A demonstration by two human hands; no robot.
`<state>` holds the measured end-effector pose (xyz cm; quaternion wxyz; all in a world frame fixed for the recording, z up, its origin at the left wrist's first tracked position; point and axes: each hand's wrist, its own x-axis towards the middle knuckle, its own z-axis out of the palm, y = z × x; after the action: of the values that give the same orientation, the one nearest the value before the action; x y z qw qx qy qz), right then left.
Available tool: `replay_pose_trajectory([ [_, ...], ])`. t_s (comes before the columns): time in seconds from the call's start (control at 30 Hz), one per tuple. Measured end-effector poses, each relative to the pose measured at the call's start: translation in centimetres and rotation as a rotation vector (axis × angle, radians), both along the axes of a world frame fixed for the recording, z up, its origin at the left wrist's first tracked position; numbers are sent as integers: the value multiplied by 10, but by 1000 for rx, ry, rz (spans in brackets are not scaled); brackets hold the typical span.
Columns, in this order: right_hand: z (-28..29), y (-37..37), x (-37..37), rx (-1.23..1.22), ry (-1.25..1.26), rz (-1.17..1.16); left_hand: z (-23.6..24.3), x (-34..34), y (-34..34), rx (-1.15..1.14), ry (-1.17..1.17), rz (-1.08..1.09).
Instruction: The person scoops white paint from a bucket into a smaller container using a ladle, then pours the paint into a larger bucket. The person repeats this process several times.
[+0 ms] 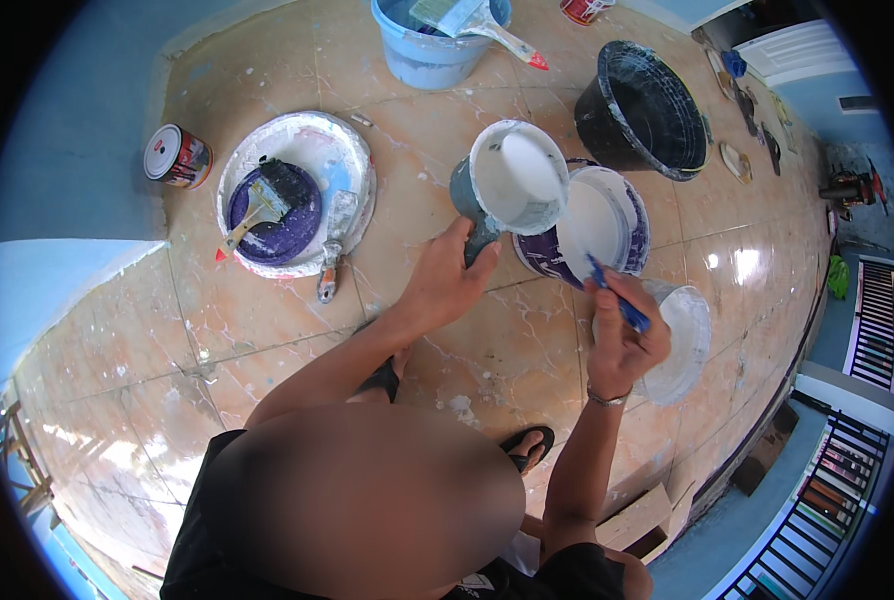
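My left hand is closed round the handle of a grey-blue dipper. White paint shows inside the dipper, which is held tilted beside and partly over a purple paint bucket. That bucket also has white paint in it. In my right hand is a slim blue tool, gripped between the fingers at the bucket's near rim. Its kind I cannot make out. A translucent white tub sits close beside my right hand, partly hidden by it.
A white lid at the left bears a purple lid, a paintbrush and a scraper. Beyond stand a paint can, a blue bucket with a wide brush across it, and a black tub. Cardboard lies lower right.
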<state>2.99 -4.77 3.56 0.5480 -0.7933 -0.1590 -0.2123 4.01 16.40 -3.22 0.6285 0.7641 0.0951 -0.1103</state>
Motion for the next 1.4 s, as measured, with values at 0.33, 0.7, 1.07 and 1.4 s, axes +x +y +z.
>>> replay_pose_trajectory([
  [0.33,-36,-36,4,937,345,-406,-10,-2,-2,-43,-30,19],
  [0.7,-52,-89,-4,715,197,-725,-5,-2,-1,-54,62,10],
  [1.07,-78,-76,4,746,382,-657,-8,-2,-1,-17,-6,7],
  [1.4,-61,-100,-14,1187,400,-475,-10,-1,0,-66,-2,10],
])
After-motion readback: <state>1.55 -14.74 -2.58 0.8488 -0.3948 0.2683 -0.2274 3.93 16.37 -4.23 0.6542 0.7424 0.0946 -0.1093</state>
